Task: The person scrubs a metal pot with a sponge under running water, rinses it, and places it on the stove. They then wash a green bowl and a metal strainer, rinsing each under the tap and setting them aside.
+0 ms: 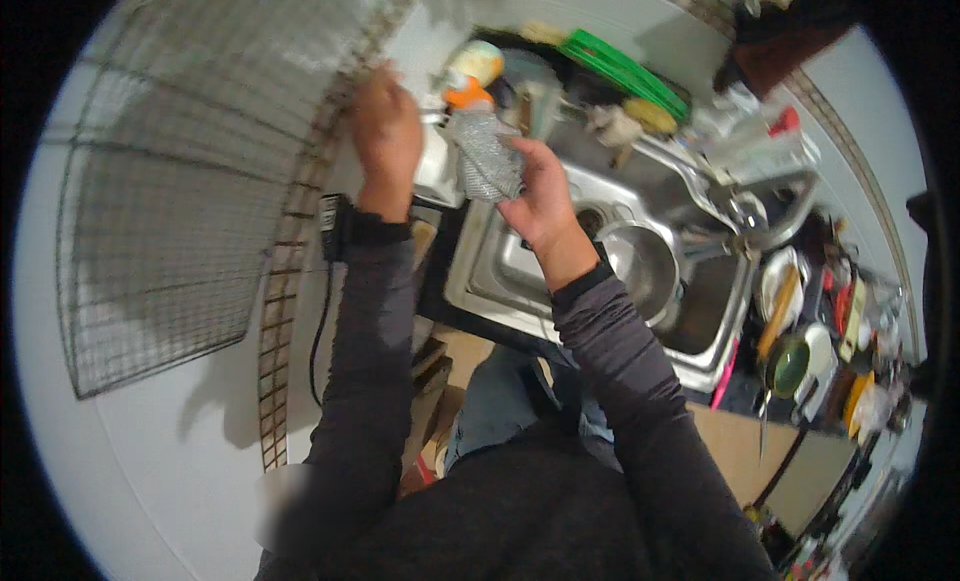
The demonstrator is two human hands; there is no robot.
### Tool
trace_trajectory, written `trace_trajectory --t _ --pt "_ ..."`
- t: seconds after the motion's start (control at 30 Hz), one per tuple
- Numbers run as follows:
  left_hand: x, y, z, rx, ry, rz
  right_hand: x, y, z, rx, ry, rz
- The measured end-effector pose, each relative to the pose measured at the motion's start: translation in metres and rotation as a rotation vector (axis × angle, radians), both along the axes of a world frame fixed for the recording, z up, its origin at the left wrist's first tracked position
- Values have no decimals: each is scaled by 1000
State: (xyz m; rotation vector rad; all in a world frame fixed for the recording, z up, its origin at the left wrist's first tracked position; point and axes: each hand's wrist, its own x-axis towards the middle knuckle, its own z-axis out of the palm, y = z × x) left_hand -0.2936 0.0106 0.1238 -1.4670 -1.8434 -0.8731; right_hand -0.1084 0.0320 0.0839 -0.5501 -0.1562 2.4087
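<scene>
My right hand (541, 195) grips a silver-grey mesh scouring cloth (484, 157) over the left end of the stainless steel sink (491, 281). Raised near the tiled border of the wall is my left hand (386, 131); its fingers look curled, but blur hides whether anything is in them. Just right of that hand stands a white container (437, 161). Behind the cloth there is a bottle with an orange top (469, 93). A round metal pot (641, 270) sits in the sink, partly covered by my right forearm.
A wire mesh panel (172, 206) hangs on the left wall. Behind the sink lies a green plastic rack (622, 71). The faucet (742, 210) reaches over the sink from the right. Dishes, a green bowl (787, 366) and utensils crowd the right counter.
</scene>
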Motion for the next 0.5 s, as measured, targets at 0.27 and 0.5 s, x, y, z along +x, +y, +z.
trace_trajectory --t 0.27,0.5 --pt "159 -43 -46 -48 -864 -510 214 -30 -108 49 -882 57" --pt "230 4 -207 -1484 -517 -414 354 4 -175 406 -1289 333"
